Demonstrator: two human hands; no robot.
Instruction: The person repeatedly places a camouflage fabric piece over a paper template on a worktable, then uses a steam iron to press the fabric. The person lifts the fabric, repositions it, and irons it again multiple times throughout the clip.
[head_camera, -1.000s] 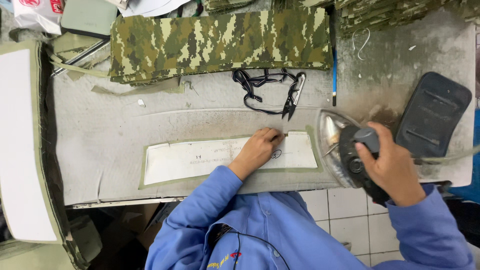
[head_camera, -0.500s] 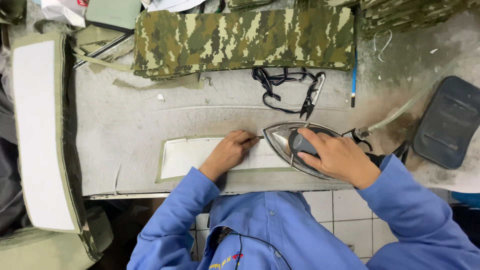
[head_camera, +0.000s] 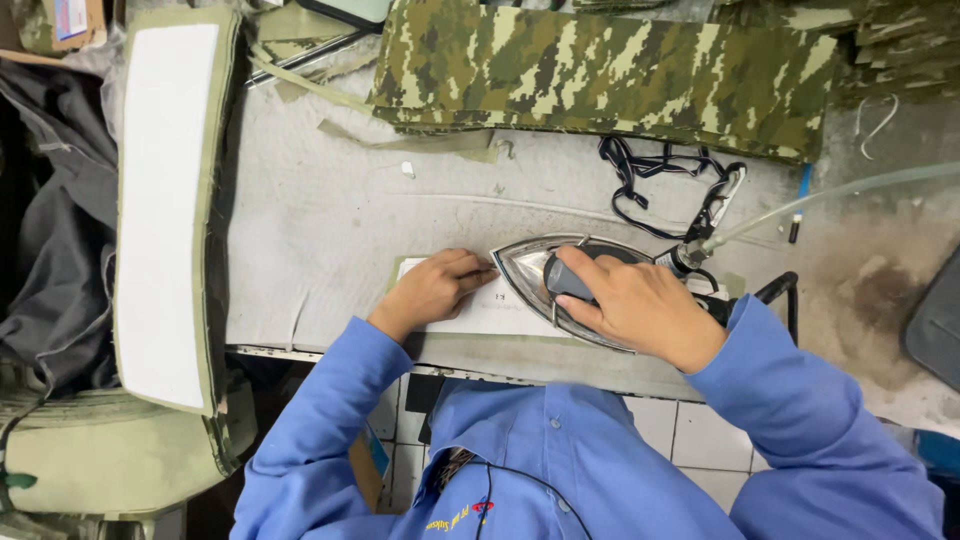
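Gleaming silver iron (head_camera: 540, 268) on white strip (head_camera: 480, 308).

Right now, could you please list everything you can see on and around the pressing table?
iron: one, silver with dark handle, on the white strip, table front
white strip: one, white with olive edge, under the iron
camouflage fabric: a stack, green-brown, table back
black cord: one tangle, behind the iron
clear hose: one, running right from the iron
padded board: one, white, olive-edged, left
table: one, grey cover
left hand: flat on the strip
right hand: gripping the iron handle
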